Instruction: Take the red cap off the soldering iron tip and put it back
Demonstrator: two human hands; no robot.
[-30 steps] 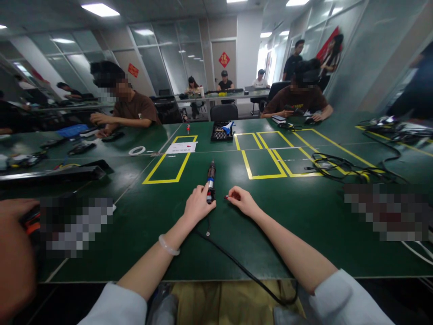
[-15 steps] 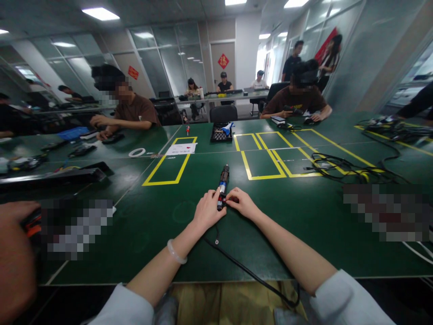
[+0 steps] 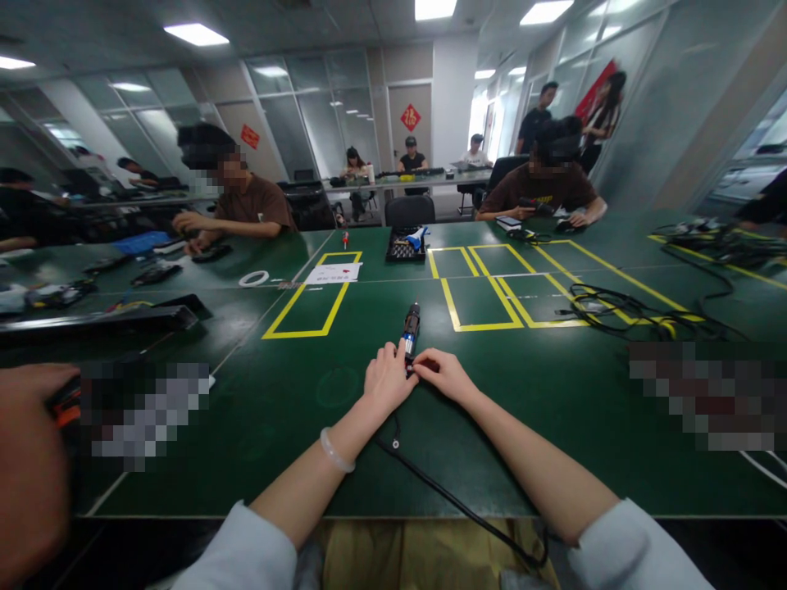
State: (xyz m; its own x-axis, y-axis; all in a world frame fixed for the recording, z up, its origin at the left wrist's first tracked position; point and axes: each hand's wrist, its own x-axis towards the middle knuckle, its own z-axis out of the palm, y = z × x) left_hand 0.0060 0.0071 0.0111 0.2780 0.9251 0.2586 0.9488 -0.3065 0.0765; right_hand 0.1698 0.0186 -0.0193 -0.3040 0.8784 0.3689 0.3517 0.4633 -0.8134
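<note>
Left hand (image 3: 388, 378): fingers curled over the near end of a slim dark tool (image 3: 410, 333), holding it. Right hand (image 3: 448, 375): fingertips bunched at that same end; whether they pinch a small part I cannot tell from my end of the feed. Tool sits ahead of both hands, far tip pointing across the green table (image 3: 252, 430).

Under the left wrist runs a black cable (image 3: 455, 494), a small metal ring (image 3: 395, 444) near it. Whether it joins the tool I can't make out. My worry: a forearm snagging it could drag the tool sideways, or a loose left grip could let the round body roll.

Farther out: yellow tape outlines (image 3: 295, 334), black tray (image 3: 397, 254), and two co-workers in brown shirts opposite
</note>
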